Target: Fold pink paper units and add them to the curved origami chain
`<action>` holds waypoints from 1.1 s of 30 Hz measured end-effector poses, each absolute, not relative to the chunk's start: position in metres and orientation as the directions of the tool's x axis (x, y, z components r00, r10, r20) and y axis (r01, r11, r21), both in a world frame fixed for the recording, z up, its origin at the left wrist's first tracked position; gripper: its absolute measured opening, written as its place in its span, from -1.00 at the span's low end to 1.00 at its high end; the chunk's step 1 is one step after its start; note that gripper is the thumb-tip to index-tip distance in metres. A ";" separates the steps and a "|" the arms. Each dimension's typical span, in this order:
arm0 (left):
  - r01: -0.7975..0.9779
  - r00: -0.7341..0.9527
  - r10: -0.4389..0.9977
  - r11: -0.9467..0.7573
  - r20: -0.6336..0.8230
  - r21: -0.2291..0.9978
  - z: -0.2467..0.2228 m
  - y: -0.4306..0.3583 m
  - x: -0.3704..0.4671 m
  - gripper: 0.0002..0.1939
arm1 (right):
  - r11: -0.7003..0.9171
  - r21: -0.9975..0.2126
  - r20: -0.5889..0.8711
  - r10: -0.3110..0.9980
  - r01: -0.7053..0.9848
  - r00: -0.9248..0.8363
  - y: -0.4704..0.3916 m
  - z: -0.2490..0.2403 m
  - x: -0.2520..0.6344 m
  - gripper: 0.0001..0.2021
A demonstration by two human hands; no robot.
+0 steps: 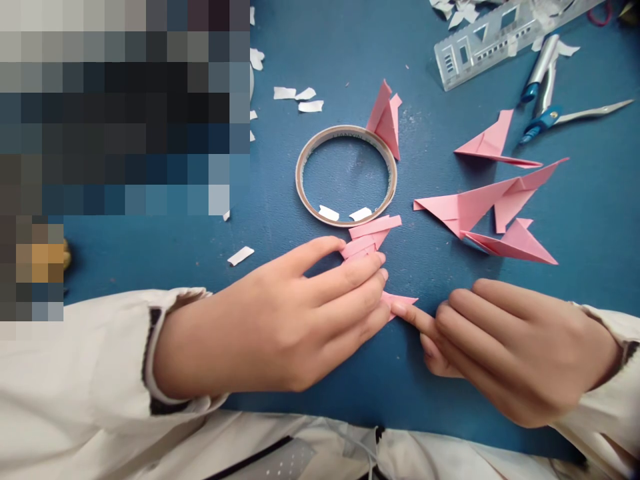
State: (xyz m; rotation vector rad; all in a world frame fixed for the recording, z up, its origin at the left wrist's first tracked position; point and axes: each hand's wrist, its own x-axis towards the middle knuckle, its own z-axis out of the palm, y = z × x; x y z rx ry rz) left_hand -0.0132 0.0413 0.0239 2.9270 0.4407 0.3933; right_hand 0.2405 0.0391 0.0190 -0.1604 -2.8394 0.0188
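My left hand (280,320) lies flat on a folded pink paper piece (370,237), its fingers pressing the piece against the blue table (150,260). My right hand (505,347) is curled, and its index fingertip touches the pink corner that sticks out from under my left fingers. Just beyond the piece lies a nearly used-up tape ring (346,175) with two white scraps inside it. Both wrists wear cream sleeves.
Several folded pink paper shapes (493,207) lie to the right, and one (386,120) leans on the tape ring. A clear ruler (500,37) and blue-handled scissors (545,93) sit at the top right. White paper scraps (297,99) are scattered about. The left side is blurred out.
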 end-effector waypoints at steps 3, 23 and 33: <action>0.257 0.925 0.299 -0.946 0.233 0.197 0.025 0.042 -0.014 -0.65 | 0.994 0.063 0.300 0.065 0.088 -0.952 0.040 0.020 0.239 -0.90; 0.274 0.918 0.324 -0.935 0.227 0.225 0.024 0.040 -0.015 -0.63 | 0.992 0.103 0.253 0.044 0.072 -0.967 0.032 0.025 0.240 -0.79; 0.268 0.917 0.319 -0.937 0.239 0.222 0.024 0.040 -0.014 -0.65 | 0.924 -0.301 0.252 0.316 0.236 -0.915 0.039 0.013 0.241 -0.78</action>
